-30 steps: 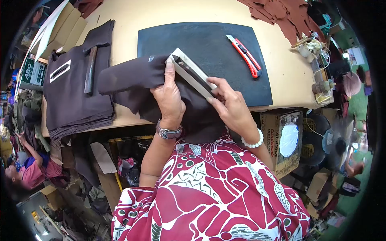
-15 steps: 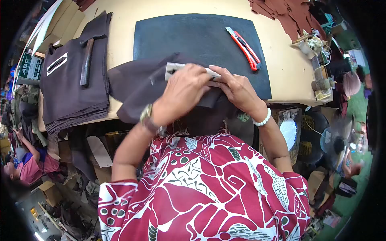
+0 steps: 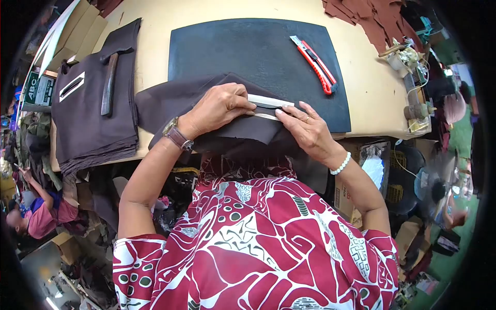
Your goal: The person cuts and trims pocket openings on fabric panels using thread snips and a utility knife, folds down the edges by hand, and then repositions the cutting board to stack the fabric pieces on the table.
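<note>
A dark brown fabric piece point(image 3: 181, 93) lies over the front edge of a black mat point(image 3: 232, 51). On it is a pale strip frame point(image 3: 271, 100) around a dark slit. My left hand point(image 3: 223, 107), with a wristwatch, pinches the left end of the slit, thumb and fingers together. My right hand point(image 3: 309, 129), with a white bead bracelet, presses its thumb and fingertips on the frame's right end; some fingers are raised. The fabric hangs below both hands toward my lap.
A red cutter point(image 3: 315, 64) rests on the mat's right. At left, a hammer point(image 3: 109, 85) lies on stacked brown fabric point(image 3: 98, 121). Reddish-brown scraps point(image 3: 361, 20) lie back right, above a holder with bottles point(image 3: 415, 111). A person point(image 3: 44, 209) is at far left.
The frame has gone from slanted to nearly level, and the fabric is now laid flatter on the mat. My left hand has moved from over the frame to its left end.
</note>
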A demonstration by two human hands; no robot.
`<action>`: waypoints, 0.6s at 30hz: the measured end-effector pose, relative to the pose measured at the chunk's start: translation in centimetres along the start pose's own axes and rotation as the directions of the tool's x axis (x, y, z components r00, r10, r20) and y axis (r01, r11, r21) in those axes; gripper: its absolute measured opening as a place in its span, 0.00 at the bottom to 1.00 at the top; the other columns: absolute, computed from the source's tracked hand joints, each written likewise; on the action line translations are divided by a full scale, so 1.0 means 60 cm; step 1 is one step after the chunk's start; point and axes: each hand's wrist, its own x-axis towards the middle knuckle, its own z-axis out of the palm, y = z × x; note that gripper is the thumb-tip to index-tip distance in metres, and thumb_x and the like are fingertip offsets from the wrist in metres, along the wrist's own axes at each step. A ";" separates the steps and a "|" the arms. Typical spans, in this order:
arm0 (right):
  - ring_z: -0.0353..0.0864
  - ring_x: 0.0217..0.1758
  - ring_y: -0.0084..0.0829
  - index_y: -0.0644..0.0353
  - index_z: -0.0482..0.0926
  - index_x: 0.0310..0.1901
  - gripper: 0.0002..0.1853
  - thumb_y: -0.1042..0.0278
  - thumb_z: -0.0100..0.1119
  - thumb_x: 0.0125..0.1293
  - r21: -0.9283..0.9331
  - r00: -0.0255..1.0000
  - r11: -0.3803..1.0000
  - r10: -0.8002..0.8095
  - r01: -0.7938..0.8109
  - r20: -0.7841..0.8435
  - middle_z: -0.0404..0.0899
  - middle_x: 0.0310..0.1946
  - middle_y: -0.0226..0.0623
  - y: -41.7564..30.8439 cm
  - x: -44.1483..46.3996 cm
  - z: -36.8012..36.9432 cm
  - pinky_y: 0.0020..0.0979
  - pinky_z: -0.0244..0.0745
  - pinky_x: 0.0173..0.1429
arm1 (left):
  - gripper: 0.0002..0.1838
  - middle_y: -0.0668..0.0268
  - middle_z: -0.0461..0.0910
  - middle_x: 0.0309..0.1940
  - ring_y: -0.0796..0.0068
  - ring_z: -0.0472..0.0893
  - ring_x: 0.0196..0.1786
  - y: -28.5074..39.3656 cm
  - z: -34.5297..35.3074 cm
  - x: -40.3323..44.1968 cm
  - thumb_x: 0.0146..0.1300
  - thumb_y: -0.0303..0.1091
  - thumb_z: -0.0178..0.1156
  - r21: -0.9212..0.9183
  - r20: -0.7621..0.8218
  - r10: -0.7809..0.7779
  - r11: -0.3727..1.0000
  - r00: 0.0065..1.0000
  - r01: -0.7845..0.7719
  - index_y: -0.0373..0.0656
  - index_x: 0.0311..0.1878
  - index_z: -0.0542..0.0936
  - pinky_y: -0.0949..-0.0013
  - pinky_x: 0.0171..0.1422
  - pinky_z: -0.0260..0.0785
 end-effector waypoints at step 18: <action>0.56 0.67 0.47 0.50 0.67 0.61 0.31 0.49 0.59 0.57 -0.251 0.862 0.827 0.501 -0.503 -0.078 0.65 0.60 0.40 -0.043 0.074 0.068 0.59 0.51 0.66 | 0.07 0.64 0.73 0.28 0.65 0.74 0.35 0.012 -0.013 0.005 0.54 0.31 0.63 0.195 0.065 0.103 0.974 0.993 -0.114 0.43 0.36 0.79 0.64 0.40 0.65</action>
